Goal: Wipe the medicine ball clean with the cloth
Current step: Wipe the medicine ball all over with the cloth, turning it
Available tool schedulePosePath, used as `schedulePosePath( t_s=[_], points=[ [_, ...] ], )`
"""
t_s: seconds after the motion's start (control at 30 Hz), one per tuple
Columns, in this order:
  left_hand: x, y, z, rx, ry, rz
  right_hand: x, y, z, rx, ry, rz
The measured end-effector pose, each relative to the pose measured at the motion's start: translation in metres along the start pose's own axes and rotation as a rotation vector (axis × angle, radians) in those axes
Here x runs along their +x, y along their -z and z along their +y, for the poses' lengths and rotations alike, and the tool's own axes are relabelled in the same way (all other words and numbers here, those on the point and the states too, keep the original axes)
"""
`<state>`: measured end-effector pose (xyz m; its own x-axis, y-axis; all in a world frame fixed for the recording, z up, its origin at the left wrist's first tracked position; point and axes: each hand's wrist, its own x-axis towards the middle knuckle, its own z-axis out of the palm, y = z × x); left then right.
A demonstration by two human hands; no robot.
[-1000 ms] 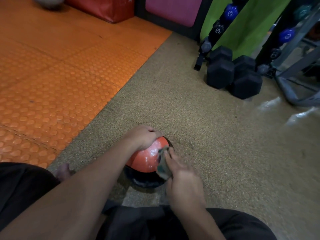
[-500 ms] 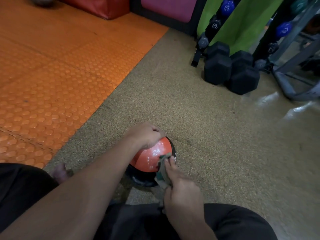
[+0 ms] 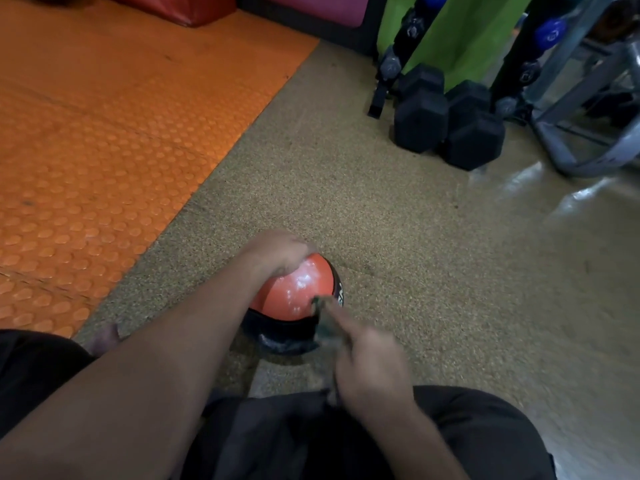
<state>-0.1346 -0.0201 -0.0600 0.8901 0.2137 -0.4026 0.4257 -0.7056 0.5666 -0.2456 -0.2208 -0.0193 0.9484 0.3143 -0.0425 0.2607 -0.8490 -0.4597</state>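
A red and black medicine ball [image 3: 298, 292] rests on the speckled tan floor just in front of my legs. Its red top is shiny with wet streaks. My left hand [image 3: 280, 252] lies over the ball's far upper left side and holds it still. My right hand [image 3: 367, 362] is blurred at the ball's near right side, fingers closed on a greenish-grey cloth [image 3: 323, 329] pressed against the ball's right flank. The ball's lower black part is partly hidden by the cloth and my forearm.
An orange studded mat [image 3: 104, 150] covers the floor to the left. Black hex dumbbells [image 3: 446, 129] lie at the back right beside a rack with blue weights [image 3: 550, 32] and a grey metal frame [image 3: 581, 133]. Red and pink pads line the back wall.
My right hand with the cloth has slid down and toward me along the ball's right side. The left hand has stayed on the ball's top. The camera has tilted slightly.
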Motion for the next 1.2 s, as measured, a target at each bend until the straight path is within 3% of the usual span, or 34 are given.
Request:
schedulePosePath(
  t_s=[0.17,0.37,0.53,0.7,0.8,0.97,1.13,1.2],
  points=[
    [0.000,0.003,0.000,-0.033,0.020,0.025,0.069,-0.009,0.001,-0.099,-0.086,0.098],
    [0.008,0.003,-0.016,-0.159,0.037,0.051,-0.021,-0.031,-0.009,-0.002,0.139,-0.016],
    [0.006,0.001,-0.009,-0.124,0.064,0.077,0.043,-0.022,0.011,0.111,-0.083,0.226],
    [0.004,0.004,-0.010,-0.124,0.104,0.082,-0.001,-0.045,-0.014,-0.034,0.034,0.093],
    [0.004,0.003,-0.005,-0.094,0.105,0.100,-0.017,-0.046,0.000,-0.023,0.115,0.113],
    [0.003,-0.002,-0.001,-0.123,0.115,0.094,0.037,-0.030,0.023,0.134,-0.127,0.253],
    [0.005,0.004,-0.004,-0.103,0.094,0.069,-0.018,-0.049,-0.010,0.000,0.023,0.040],
    [0.005,0.004,-0.005,-0.119,0.093,0.072,-0.019,-0.039,-0.002,0.033,0.067,0.040]
  ],
)
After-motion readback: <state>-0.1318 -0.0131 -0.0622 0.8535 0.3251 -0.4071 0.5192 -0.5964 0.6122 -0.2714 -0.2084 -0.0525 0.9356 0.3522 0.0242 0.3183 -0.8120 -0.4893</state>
